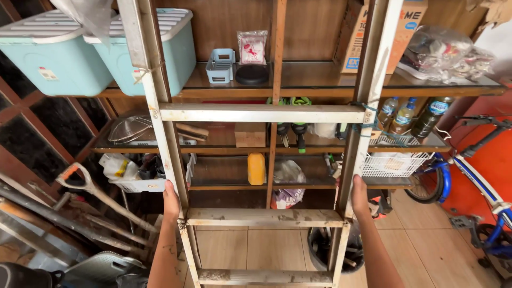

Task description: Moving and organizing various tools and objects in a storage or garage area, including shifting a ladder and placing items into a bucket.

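A metal ladder [261, 160] fills the middle of the view, seen from above by the person holding it. Its two side rails rise from the bottom edge to the top, joined by flat rungs smeared with dried dirt. The left hand [170, 200] is wrapped around the ladder's left rail, just above a rung. The right hand [358, 196] is closed around the right rail at about the same height. Both forearms reach up from the bottom edge.

Behind the ladder stands a wooden shelf [298, 85] with several levels. On its top level, left of the ladder, sit two pale blue bins [106, 53] with white lids. Between the ladder's rails on that level are a small blue basket [221, 66] and a black disc [252, 74]. Right of the ladder, a level down, stand plastic bottles [405, 116] above a white wire basket [394, 163]. A yellow can [256, 168] shows between the rails, lower on the shelf.

Left of the ladder, a shovel [90, 189] with an orange-and-grey handle leans among other tools. Right of the ladder, a blue and white bicycle [469, 181] stands on the tiled floor [421, 240]. A dark bucket [325, 250] sits just behind the ladder's right rail.
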